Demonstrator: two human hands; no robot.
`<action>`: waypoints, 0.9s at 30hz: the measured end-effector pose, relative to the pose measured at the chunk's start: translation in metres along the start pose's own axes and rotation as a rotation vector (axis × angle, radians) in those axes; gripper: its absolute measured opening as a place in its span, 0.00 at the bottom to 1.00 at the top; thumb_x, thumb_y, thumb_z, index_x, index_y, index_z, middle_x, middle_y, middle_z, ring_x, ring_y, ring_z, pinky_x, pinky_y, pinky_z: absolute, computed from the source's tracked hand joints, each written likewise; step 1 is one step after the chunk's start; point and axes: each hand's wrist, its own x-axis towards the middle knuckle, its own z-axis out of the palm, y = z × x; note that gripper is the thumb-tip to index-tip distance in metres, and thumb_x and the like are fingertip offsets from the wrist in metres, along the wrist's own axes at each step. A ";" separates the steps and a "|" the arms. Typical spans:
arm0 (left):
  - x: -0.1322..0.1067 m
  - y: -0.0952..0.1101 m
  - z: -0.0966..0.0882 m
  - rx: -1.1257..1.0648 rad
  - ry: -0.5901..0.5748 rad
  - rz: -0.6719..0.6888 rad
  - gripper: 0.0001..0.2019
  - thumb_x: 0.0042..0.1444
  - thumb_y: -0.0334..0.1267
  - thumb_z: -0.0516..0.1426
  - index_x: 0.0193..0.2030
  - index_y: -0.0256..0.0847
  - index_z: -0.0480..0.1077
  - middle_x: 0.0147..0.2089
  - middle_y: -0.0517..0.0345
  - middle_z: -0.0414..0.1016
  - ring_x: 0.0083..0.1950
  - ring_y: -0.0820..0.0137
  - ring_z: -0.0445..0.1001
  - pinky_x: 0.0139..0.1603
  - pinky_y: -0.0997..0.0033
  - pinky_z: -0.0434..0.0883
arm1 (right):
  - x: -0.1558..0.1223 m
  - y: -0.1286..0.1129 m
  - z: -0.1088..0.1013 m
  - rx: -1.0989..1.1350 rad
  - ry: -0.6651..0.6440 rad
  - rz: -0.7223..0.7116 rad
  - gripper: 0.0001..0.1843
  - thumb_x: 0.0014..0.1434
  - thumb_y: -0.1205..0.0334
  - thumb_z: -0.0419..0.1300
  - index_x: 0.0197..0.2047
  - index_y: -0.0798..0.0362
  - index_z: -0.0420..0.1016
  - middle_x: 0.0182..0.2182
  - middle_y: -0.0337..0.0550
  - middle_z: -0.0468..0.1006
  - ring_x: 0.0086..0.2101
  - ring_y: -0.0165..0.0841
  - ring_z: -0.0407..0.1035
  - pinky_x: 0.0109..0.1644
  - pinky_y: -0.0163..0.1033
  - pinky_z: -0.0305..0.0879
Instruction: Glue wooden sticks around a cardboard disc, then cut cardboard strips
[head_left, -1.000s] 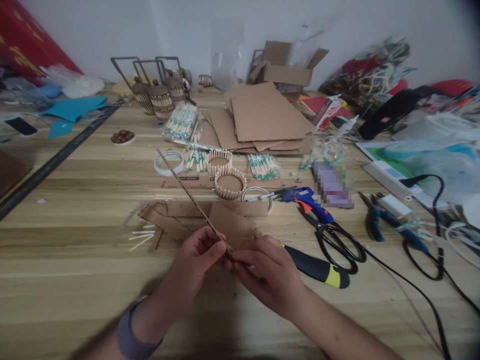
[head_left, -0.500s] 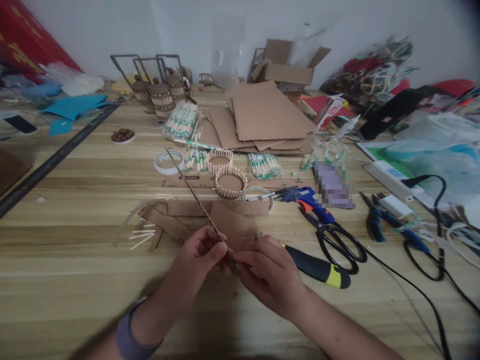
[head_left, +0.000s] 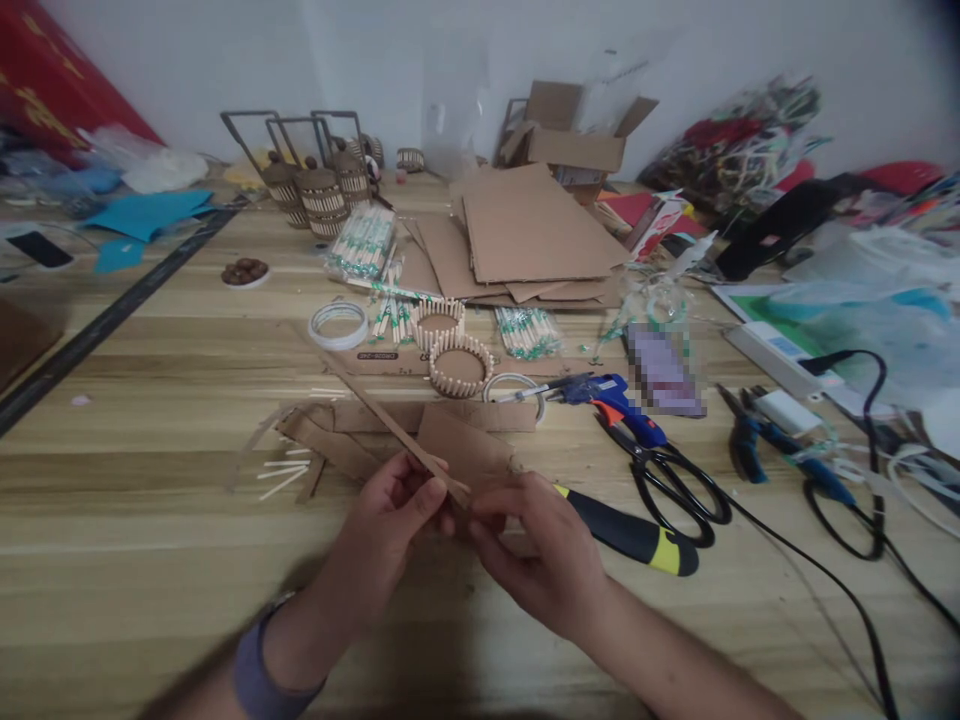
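Note:
Both my hands pinch the near end of a long narrow cardboard strip [head_left: 375, 405] that slants up and away to the left over the wooden table [head_left: 150, 560]. My left hand [head_left: 390, 530] grips it from the left with thumb and fingers closed. My right hand [head_left: 536, 555] pinches the same end from the right. Beneath the hands lie several brown cardboard offcuts [head_left: 465, 445] and a few loose wooden sticks [head_left: 283, 475].
A black-and-yellow utility knife [head_left: 634, 537] lies just right of my right hand, with black scissors [head_left: 671, 480] and a blue glue gun [head_left: 600, 392] beyond. Two stick rings [head_left: 459, 365], tape rolls [head_left: 339, 325], stick packets, cardboard sheets [head_left: 525, 235] and cables [head_left: 862, 520] crowd the far and right side.
The strip has turned in my fingers, showing its flat face instead of its thin edge, and its far end has dropped lower and leftward. The hands stayed almost in place.

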 end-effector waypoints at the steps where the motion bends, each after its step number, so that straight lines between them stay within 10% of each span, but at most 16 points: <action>1: 0.000 0.000 0.000 -0.004 0.012 0.007 0.25 0.39 0.51 0.75 0.36 0.38 0.72 0.26 0.65 0.75 0.24 0.77 0.71 0.26 0.78 0.67 | 0.001 -0.001 0.000 0.044 -0.003 0.087 0.06 0.60 0.69 0.59 0.39 0.49 0.70 0.28 0.36 0.78 0.28 0.30 0.72 0.33 0.35 0.66; 8: -0.002 -0.007 -0.007 0.042 -0.037 0.068 0.20 0.45 0.48 0.73 0.38 0.39 0.73 0.29 0.63 0.77 0.27 0.75 0.74 0.30 0.76 0.70 | 0.007 -0.002 0.001 0.432 -0.145 0.587 0.05 0.58 0.61 0.58 0.31 0.51 0.70 0.20 0.33 0.70 0.21 0.27 0.63 0.24 0.31 0.60; 17: 0.001 0.007 -0.009 0.057 0.082 0.204 0.14 0.51 0.47 0.69 0.37 0.39 0.77 0.35 0.55 0.82 0.28 0.74 0.73 0.30 0.75 0.71 | 0.011 0.009 -0.009 0.393 -0.163 0.597 0.05 0.54 0.61 0.59 0.28 0.51 0.68 0.18 0.32 0.65 0.20 0.26 0.57 0.22 0.31 0.54; 27: 0.010 0.023 -0.021 -0.079 0.278 0.366 0.10 0.46 0.44 0.71 0.32 0.44 0.79 0.31 0.63 0.78 0.26 0.77 0.69 0.27 0.76 0.68 | 0.032 0.064 -0.043 0.710 0.580 0.758 0.11 0.48 0.59 0.68 0.25 0.51 0.68 0.21 0.31 0.68 0.20 0.25 0.64 0.23 0.31 0.62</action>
